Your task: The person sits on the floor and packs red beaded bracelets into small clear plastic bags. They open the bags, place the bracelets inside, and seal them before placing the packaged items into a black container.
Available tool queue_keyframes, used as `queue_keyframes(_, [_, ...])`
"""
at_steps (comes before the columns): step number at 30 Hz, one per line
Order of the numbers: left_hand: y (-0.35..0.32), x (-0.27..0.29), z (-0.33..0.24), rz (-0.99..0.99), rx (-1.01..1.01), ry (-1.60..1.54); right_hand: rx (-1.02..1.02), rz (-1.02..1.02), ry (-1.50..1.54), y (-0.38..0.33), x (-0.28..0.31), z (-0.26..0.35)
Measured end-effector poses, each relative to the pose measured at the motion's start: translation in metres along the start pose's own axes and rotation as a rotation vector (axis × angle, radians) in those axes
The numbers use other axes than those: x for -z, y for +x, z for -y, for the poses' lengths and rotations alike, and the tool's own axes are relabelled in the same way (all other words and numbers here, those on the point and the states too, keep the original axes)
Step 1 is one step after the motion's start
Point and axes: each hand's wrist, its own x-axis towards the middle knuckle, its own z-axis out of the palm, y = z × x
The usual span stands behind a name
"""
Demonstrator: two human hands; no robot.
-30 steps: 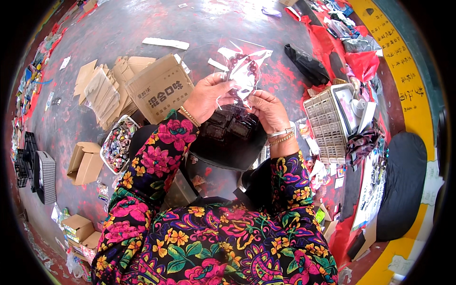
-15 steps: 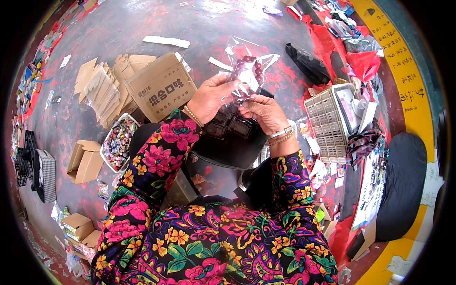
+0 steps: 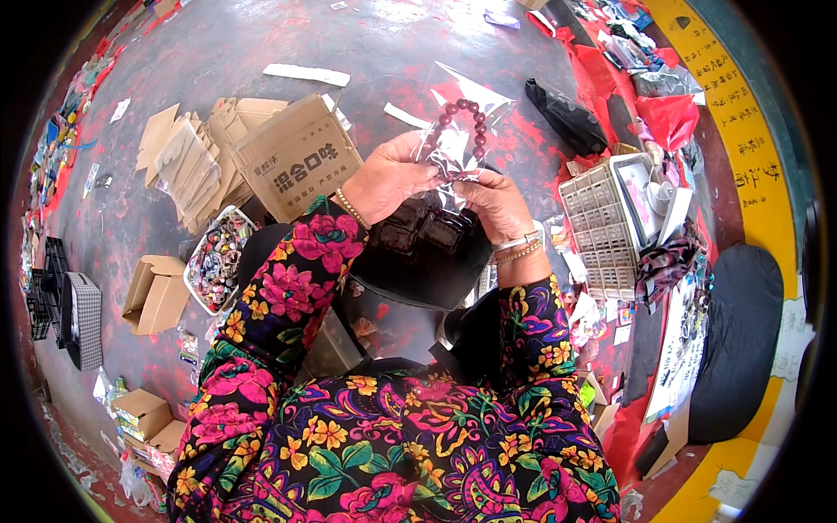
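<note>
Between my two hands is a clear plastic bag [image 3: 475,91] with a dark red bead bracelet [image 3: 479,126] in or against it; the shiny film makes it hard to tell which. My left hand [image 3: 394,178] pinches the film at its lower left, thumb and fingers closed. At the lower right edge my right hand [image 3: 497,204] is closed on the same bag. Below both hands stands a black stool-like surface [image 3: 418,283] with several dark, glossy square pieces [image 3: 442,230] on it, partly covered by my hands.
Flattened cardboard [image 3: 187,166] and a printed carton [image 3: 296,157] lie at the left, beside a white basket of small colourful items [image 3: 191,283]. To the right are a cream plastic crate [image 3: 596,231] and a black oval pad [image 3: 737,344]. Scraps litter the floor.
The bracelet has shifted slightly up and right, and its loop now stands out more clearly. My right hand has moved a little to the right; the bag has changed shape.
</note>
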Motion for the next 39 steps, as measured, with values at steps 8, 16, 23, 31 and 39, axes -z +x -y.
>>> queue_keyframes(8, [0.001,-0.002,-0.003,-0.053,-0.037,0.125,0.006,0.047,-0.010,0.000,0.002,0.001])
queue_keyframes(16, [0.002,0.003,-0.001,-0.078,-0.099,0.248,0.070,0.076,-0.092,-0.001,0.006,0.004])
queue_keyframes(23, [0.000,-0.004,-0.002,-0.091,-0.062,0.099,0.172,-0.039,0.062,-0.004,0.018,0.017])
queue_keyframes(31, [-0.002,-0.003,0.001,-0.075,-0.018,0.106,0.160,-0.045,0.007,-0.004,0.008,0.016])
queue_keyframes(39, [0.000,-0.003,0.000,-0.094,0.011,-0.007,0.145,-0.068,-0.175,-0.005,0.010,0.017])
